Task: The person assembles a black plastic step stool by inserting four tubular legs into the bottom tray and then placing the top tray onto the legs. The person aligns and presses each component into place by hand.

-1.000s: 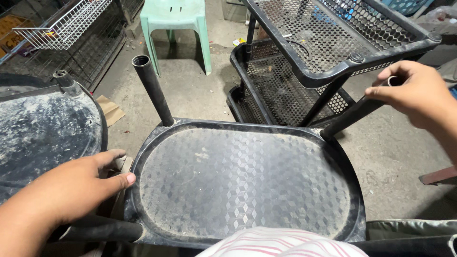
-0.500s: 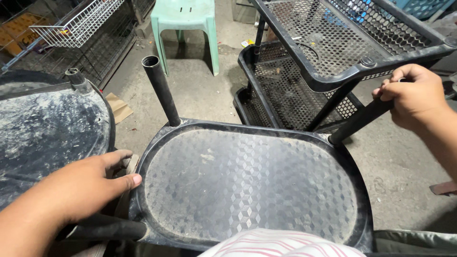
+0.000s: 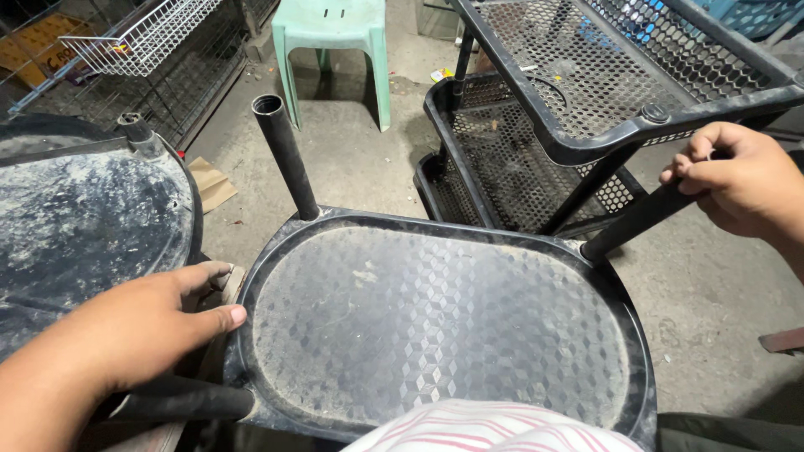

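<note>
A black oval tray (image 3: 435,326) with a cube-patterned face fills the middle of the view, lying flat just in front of the person's striped shirt (image 3: 494,427). Black tubes stand at its corners: a far-left tube (image 3: 285,155) rises open-topped and leans slightly, a far-right tube (image 3: 636,219) slants up toward the right, and a near-left tube (image 3: 180,400) lies out to the left under the wrist.

Beyond the tray, to the right, stands a black cart (image 3: 586,100) with perforated shelves. To the left lies a second tray (image 3: 75,226), dusty and grey-streaked. Farther back are a green stool (image 3: 331,38) and a white wire basket (image 3: 142,33), on a concrete floor (image 3: 712,293).

The left hand (image 3: 142,326) rests on the tray's left rim, fingers held close together and curled over the edge, thumb lying along the rim.

The right hand (image 3: 737,180) is closed around the upper end of the far-right tube, fingers wrapped tight about it, just beside the cart's top shelf edge
</note>
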